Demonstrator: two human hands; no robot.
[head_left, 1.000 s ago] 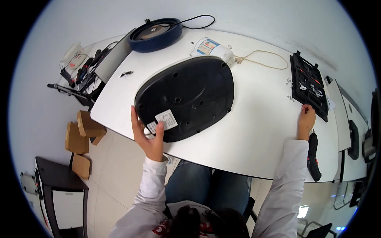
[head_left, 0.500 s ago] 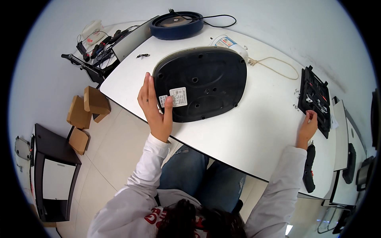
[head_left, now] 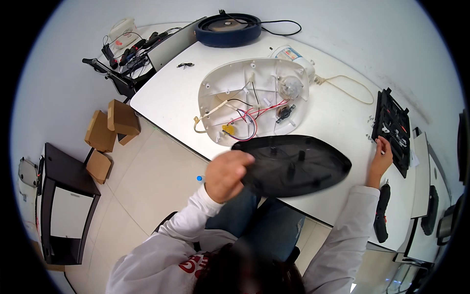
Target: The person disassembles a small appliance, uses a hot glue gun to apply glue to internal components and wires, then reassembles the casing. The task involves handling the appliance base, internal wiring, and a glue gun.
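My left hand point(head_left: 225, 177) grips the left end of a black plastic base cover point(head_left: 301, 171), raised and tilted with its ribbed inner side showing. Behind it, a white plastic housing point(head_left: 220, 81) lies with its inside upward on the table. Red, black and white wires run across it, near a round clear-domed part point(head_left: 290, 87), a small black part point(head_left: 284, 113) and a yellow part point(head_left: 228, 130). Beside the near end of a black tool case point(head_left: 387, 117), my right hand point(head_left: 382, 158) has its fingers pinched together; what they hold is too small to name.
Small screws point(head_left: 370, 127) lie left of the tool case. A black power screwdriver point(head_left: 383, 213) rests at the table's right edge. At the back are a round dark-blue appliance point(head_left: 227, 34) with a cord and a white tub point(head_left: 289, 53). Cardboard boxes point(head_left: 122, 121) stand on the floor at left.
The black cover has come off the white housing. My left hand has lifted it toward me and to the right, baring the wired inside. My right hand stays by the tool case.
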